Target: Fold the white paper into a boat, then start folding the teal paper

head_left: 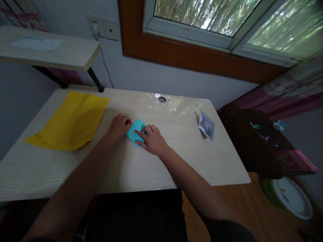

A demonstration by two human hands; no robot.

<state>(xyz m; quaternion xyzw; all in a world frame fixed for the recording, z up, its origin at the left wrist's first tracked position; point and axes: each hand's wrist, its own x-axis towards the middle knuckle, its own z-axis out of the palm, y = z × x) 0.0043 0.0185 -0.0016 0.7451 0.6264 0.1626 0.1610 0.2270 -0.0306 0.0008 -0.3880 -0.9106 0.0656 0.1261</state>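
A small piece of folded turquoise paper (133, 130) lies flat on the pale wooden desk (156, 171), between my two hands. At its left corner my left hand (119, 126) is closed, thumb and fingers pinching the paper's edge. My right hand (152, 138) rests on the paper from the right, index finger and thumb stretched out over its surface. The other fingers of that hand are bent near the paper's right corner. A folded white paper boat (207, 125) stands apart on the right side of the desk.
A large yellow sheet (73, 122) covers the desk's left part. A raised shelf (78, 57) with a white paper stands at the back left. A round cable hole (162, 99) sits near the back edge. Dark furniture (234, 141) and a round lidded bin (291, 196) are at the right.
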